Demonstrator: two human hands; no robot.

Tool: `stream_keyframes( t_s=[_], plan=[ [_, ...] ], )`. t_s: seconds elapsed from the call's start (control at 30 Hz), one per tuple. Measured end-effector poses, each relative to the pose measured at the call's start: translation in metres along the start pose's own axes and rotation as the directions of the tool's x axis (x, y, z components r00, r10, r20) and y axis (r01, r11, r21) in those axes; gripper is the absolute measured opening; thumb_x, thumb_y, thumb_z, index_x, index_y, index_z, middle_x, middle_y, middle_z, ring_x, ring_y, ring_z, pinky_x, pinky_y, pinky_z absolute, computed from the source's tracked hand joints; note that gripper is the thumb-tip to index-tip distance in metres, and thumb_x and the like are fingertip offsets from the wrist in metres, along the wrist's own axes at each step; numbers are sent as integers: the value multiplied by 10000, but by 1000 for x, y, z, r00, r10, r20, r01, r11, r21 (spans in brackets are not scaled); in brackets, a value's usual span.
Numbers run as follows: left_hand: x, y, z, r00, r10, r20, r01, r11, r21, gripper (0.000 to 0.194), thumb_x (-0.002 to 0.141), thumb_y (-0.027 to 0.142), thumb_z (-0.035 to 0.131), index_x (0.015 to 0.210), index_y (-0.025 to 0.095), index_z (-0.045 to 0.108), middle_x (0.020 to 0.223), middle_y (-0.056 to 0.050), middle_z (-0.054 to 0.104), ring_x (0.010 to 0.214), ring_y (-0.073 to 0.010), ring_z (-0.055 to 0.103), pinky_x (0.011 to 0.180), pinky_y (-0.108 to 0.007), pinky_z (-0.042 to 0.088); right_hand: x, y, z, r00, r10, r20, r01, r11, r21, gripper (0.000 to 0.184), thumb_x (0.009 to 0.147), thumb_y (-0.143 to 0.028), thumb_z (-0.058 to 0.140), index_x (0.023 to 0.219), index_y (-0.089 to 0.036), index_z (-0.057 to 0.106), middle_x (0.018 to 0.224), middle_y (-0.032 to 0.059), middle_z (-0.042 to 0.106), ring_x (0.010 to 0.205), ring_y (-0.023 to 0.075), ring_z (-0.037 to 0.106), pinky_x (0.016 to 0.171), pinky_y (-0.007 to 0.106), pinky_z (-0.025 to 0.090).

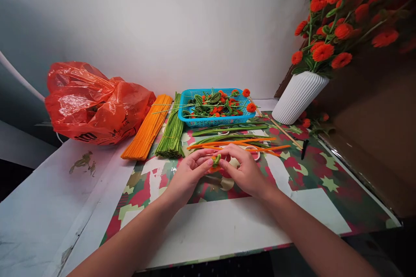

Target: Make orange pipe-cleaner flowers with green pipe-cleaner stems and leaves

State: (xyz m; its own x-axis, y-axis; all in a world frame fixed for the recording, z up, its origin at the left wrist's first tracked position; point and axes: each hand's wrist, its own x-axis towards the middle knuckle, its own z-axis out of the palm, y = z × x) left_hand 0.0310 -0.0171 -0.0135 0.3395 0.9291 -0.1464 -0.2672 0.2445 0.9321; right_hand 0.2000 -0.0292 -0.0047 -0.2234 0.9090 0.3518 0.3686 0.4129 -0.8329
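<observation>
My left hand (pixel 190 173) and my right hand (pixel 243 169) meet over the patterned table cover (pixel 312 181). Both pinch a small green and orange pipe-cleaner piece (pixel 216 160) between their fingertips. Loose orange and green pipe cleaners (pixel 240 142) lie just beyond my fingers. A pale tool handle (pixel 224 183), partly hidden, lies under my hands.
A blue basket (pixel 195 122) of finished orange flowers and green leaves stands at the back. Left of it lie a green bundle (pixel 172 132), an orange bundle (pixel 147 127) and an orange plastic bag (pixel 94 104). A white vase (pixel 297 97) of orange flowers stands at the right.
</observation>
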Motion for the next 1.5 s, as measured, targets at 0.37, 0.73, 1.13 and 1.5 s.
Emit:
stream_keyframes(
  t_s=[0.37, 0.73, 1.13, 1.5],
  plan=[
    [1, 3, -4, 996, -82, 46, 84, 996, -38, 290, 708, 230, 745, 967, 168, 632, 905, -58, 724, 763, -139, 674, 617, -198, 504, 0, -2, -8, 995, -77, 55, 79, 997, -25, 120, 823, -134, 613, 881, -216, 679, 836, 25, 689, 828, 179, 612, 772, 326, 470],
    [-1, 2, -5, 996, -53, 78, 50, 998, 47, 226, 756, 275, 721, 948, 180, 651, 924, -50, 693, 827, -143, 651, 695, -223, 528, -1, 4, -4, 993, -114, 42, 116, 992, -46, 96, 843, -136, 575, 811, -205, 634, 809, 28, 668, 813, 180, 596, 754, 323, 466],
    [-2, -2, -3, 938, 347, 30, -338, 886, 317, 157, 776, 191, 638, 928, 186, 676, 994, -54, 651, 989, -186, 606, 889, -295, 494, -6, 2, 8, 991, -70, 112, 103, 942, -321, 268, 918, -178, 396, 650, -186, 408, 658, -9, 531, 633, 128, 455, 639, 271, 303],
    [-2, -1, -8, 967, 239, 88, -249, 816, 522, 123, 792, 267, 649, 820, 163, 708, 882, -77, 702, 851, -209, 671, 718, -303, 577, -8, 14, 11, 972, -197, 128, 231, 905, -358, 196, 833, -131, 454, 644, -182, 457, 609, -23, 517, 599, 114, 444, 651, 267, 293]
  ],
)
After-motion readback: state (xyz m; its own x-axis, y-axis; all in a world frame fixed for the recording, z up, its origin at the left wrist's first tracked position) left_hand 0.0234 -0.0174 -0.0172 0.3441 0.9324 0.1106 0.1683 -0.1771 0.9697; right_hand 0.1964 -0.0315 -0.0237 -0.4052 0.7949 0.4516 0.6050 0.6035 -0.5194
